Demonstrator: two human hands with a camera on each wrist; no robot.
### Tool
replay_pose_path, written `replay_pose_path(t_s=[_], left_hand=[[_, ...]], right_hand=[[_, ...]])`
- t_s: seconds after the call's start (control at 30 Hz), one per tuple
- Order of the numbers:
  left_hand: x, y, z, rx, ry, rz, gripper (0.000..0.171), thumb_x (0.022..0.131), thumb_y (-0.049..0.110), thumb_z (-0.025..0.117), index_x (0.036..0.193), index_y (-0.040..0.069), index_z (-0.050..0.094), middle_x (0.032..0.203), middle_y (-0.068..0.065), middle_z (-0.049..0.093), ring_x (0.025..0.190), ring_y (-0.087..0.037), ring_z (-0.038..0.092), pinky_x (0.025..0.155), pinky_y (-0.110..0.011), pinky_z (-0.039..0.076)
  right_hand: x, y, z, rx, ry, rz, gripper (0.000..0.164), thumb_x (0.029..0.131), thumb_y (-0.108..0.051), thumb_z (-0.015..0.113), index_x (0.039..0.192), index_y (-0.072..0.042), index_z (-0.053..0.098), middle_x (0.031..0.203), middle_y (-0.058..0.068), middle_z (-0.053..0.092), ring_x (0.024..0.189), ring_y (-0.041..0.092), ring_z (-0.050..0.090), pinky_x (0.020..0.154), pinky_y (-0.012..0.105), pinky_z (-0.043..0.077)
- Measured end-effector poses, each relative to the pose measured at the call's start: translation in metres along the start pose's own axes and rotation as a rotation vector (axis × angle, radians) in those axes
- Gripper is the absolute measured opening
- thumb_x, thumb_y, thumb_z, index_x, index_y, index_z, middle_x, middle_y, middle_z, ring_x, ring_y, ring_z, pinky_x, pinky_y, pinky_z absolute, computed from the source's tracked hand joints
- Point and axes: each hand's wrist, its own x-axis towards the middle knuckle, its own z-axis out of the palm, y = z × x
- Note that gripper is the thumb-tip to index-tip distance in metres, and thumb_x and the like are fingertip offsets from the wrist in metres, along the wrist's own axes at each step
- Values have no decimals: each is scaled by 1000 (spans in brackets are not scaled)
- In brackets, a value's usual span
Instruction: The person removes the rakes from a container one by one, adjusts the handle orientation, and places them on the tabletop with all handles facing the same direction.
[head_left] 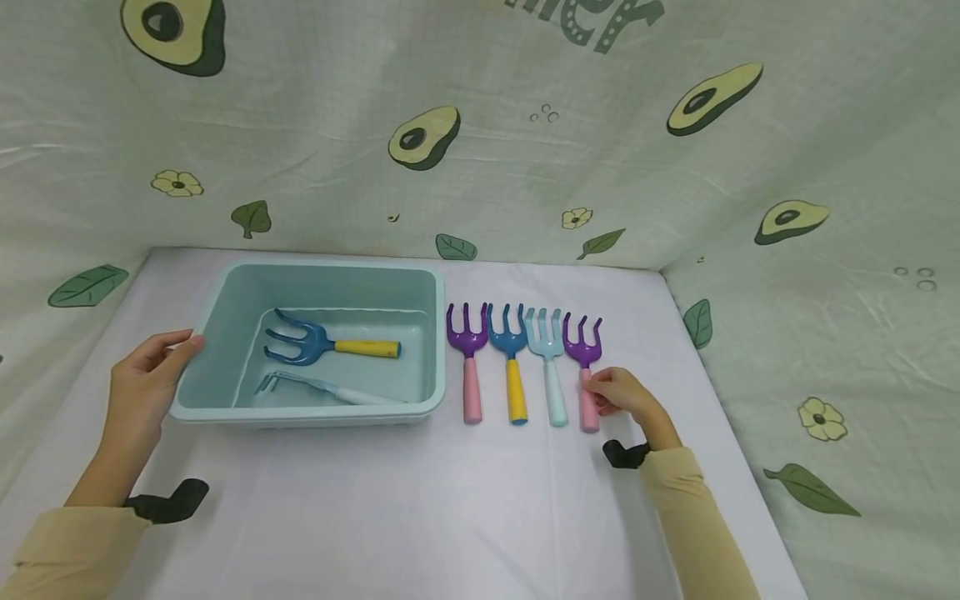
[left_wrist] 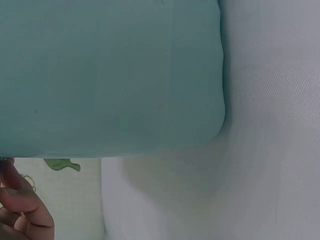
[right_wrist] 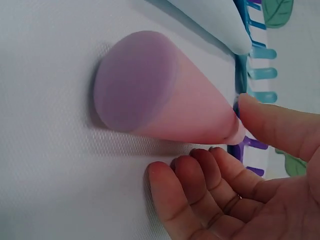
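Note:
My left hand [head_left: 152, 375] grips the left rim of a pale teal plastic tub [head_left: 300, 414]; its fingertips are at the rim in the left wrist view. Inside the tub lie a blue hand rake [head_left: 309, 342] with a yellow handle and a light blue rake [head_left: 330, 387]. My right hand [head_left: 618, 392] pinches the pink handle [right_wrist: 195, 105] of a purple hand rake [head_left: 582, 353], thumb on one side and index finger on the other. This rake is rightmost in a row on the white cloth, tines pointing away from me.
Left of the held rake, the row continues with a light blue rake [head_left: 550, 346], a blue rake [head_left: 508, 340] with yellow handle and another purple rake [head_left: 467, 342] beside the tub's right wall. A pale curtain [head_left: 315, 100] with avocado prints hangs behind the table.

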Motion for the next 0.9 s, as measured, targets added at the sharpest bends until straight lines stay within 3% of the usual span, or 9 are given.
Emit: replay_pose_path(t_s=[0.47, 0.9], left_hand=[[0, 1, 0, -29, -2, -2, 26, 89, 37, 59, 114, 30, 61, 79, 22, 54, 65, 4, 50, 53, -12, 45], [0, 0, 0, -21, -1, 0, 31, 89, 38, 59, 118, 27, 60, 81, 22, 53, 65, 5, 51, 53, -12, 45]], right_hand=[[2, -2, 2, -64, 54, -50, 35, 92, -13, 51, 115, 12, 43, 95, 19, 53, 70, 17, 55, 61, 29, 52], [4, -2, -2, -97, 78, -3, 38, 92, -16, 52, 120, 8, 43, 100, 19, 53, 75, 18, 55, 61, 27, 51]])
